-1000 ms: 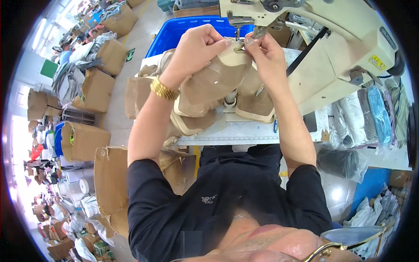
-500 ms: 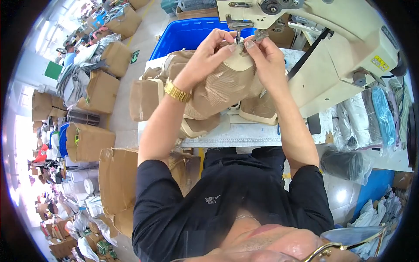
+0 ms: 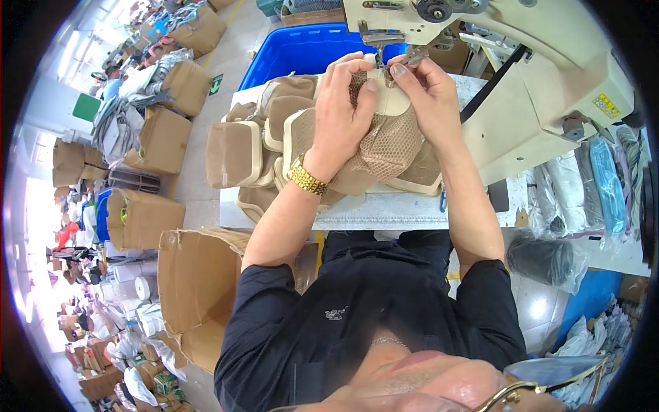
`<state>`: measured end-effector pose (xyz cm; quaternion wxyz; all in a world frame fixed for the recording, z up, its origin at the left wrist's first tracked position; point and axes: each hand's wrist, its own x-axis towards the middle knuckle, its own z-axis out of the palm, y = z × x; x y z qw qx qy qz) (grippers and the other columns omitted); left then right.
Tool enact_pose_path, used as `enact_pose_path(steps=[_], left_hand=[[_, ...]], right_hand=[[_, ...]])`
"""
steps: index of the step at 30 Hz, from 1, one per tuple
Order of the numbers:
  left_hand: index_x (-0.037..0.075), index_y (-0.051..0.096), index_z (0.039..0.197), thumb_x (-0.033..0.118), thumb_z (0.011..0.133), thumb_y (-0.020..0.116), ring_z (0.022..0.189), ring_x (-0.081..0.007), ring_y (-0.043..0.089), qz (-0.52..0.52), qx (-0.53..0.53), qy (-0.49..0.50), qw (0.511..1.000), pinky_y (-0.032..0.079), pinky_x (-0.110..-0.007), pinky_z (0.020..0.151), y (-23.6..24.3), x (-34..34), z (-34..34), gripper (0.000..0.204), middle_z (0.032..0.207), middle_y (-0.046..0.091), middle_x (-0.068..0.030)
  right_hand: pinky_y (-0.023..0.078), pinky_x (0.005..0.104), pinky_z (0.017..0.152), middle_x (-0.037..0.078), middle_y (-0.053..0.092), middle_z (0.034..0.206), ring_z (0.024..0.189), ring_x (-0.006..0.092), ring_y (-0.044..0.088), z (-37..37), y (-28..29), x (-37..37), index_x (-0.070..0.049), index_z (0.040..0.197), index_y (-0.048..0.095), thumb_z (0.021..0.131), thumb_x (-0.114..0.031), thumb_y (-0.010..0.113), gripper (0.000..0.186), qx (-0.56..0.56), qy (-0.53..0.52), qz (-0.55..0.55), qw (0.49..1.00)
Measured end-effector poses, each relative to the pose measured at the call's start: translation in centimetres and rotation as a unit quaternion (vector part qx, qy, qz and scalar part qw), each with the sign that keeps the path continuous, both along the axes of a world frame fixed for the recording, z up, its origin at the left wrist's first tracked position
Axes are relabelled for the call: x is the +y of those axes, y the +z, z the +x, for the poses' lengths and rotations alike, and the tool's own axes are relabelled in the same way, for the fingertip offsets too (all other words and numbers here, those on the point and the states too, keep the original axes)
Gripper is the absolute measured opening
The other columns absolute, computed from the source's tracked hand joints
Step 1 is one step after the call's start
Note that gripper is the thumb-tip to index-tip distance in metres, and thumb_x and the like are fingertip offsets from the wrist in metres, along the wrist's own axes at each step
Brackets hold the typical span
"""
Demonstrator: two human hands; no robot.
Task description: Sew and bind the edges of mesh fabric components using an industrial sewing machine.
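A tan mesh fabric piece (image 3: 391, 147) with a cream panel lies under the needle area (image 3: 379, 56) of a cream sewing machine (image 3: 528, 123). My left hand (image 3: 342, 117), with a gold watch (image 3: 307, 176) on its wrist, grips the piece's left side with curled fingers, thumb on the cream panel. To the right of the needle my right hand (image 3: 434, 96) pinches the piece's upper right edge beside a metal attachment. The fingertips partly hide the edge at the needle. Similar tan pieces with cream borders (image 3: 233, 154) are heaped to the left.
A blue bin (image 3: 292, 51) stands behind the white table (image 3: 391, 216). An open cardboard box (image 3: 195, 288) is below left, with more boxes (image 3: 158, 141) across the aisle. Plastic-wrapped bundles (image 3: 566, 185) lie at the right.
The mesh piece has turned and shifted right, showing its open mesh and more cream panel. My left hand has moved right and down with it, uncovering more of the heap; my right hand shifted slightly.
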<state>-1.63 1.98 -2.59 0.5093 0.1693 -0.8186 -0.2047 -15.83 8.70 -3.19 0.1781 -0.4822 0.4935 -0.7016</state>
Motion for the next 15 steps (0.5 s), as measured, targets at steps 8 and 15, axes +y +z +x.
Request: enact_pose_path(steps=[8, 15], left_hand=[[0.004, 0.062, 0.108, 0.009, 0.086, 0.062, 0.108, -0.0294, 0.061, 0.036, 0.000, -0.040, 0.999, 0.048, -0.037, 0.092, 0.5, -0.3, 0.8, 0.023, 0.120, 0.062, -0.0165], [0.004, 0.062, 0.108, 0.008, 0.086, 0.062, 0.107, -0.0284, 0.062, 0.064, 0.005, -0.062, 0.996, 0.048, -0.036, 0.092, 0.5, -0.7, 0.9, 0.023, 0.120, 0.063, -0.0158]], right_hand=[[0.043, 0.0216, 0.062, -0.001, 0.064, 0.077, 0.070, 0.0040, 0.053, -0.4, -0.4, 0.3, -0.003, 0.094, 0.068, 0.091, -0.022, 0.068, 0.020, 0.001, 0.009, 0.028, 1.000], [0.047, 0.0222, 0.074, 0.002, 0.068, 0.091, 0.082, 0.0065, 0.058, 0.1, -1.3, 0.9, 0.000, 0.109, 0.068, 0.093, -0.019, 0.064, 0.026, -0.064, 0.043, 0.039, 0.996]])
